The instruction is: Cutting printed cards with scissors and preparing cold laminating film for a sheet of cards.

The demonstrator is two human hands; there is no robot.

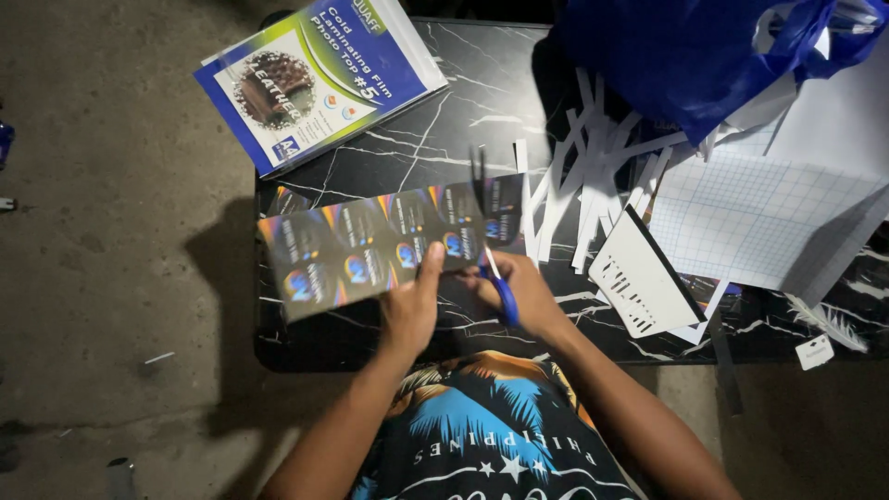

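Note:
My left hand (pixel 412 306) pinches the near edge of a long glossy strip of dark printed cards (pixel 370 245), holding it above a black marble-patterned table (pixel 463 120). My right hand (pixel 523 292) grips blue-handled scissors (pixel 495 273). Their blades point away from me and cut into the strip near its right end, between two cards. Both forearms reach out from my torso at the bottom of the view.
A blue and white pack of laminating film (pixel 319 79) lies on the table's far left corner. White paper offcuts (pixel 583 176), a gridded backing sheet (pixel 759 218) and a black-edged white card (pixel 639 278) lie to the right. A blue plastic bag (pixel 694 56) sits behind them. Concrete floor (pixel 111 278) lies left.

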